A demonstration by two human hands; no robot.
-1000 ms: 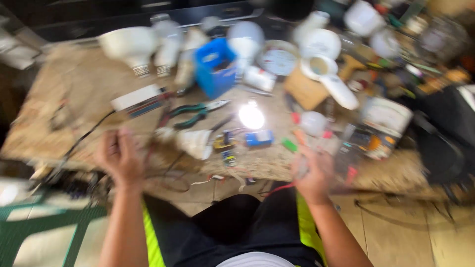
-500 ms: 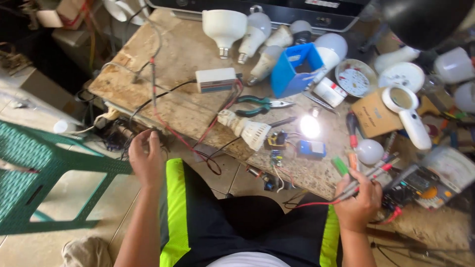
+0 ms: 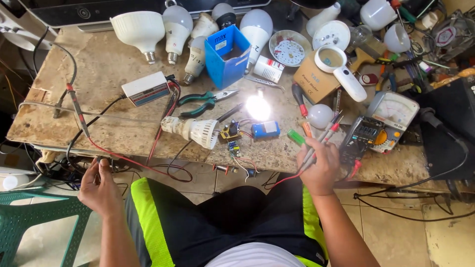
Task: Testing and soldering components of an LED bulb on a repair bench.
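My right hand (image 3: 319, 168) grips a pair of multimeter probes (image 3: 324, 136), one red-tipped and one black, pointing up over the bench's front edge. Just right of it lies a digital multimeter (image 3: 362, 138). My left hand (image 3: 99, 185) hangs below the bench's front left edge, fingers curled near the red and black wires (image 3: 133, 160); whether it holds one I cannot tell. On the bench between the hands lie a white bulb housing (image 3: 193, 129), a small circuit board (image 3: 231, 134), a blue capacitor (image 3: 265, 129) and a glowing LED (image 3: 258, 106).
Several white bulbs (image 3: 170, 27), a blue box (image 3: 226, 57), green-handled pliers (image 3: 203, 100), a white tester box (image 3: 146, 89), a magnifier (image 3: 341, 69) and an analog meter (image 3: 393, 111) crowd the worn bench (image 3: 99, 64). A green plastic chair (image 3: 34, 217) stands at the lower left.
The view has swung and steadied over the bench. My right hand, still holding the probes, has risen to the bench edge. My left hand has dropped lower at the left.
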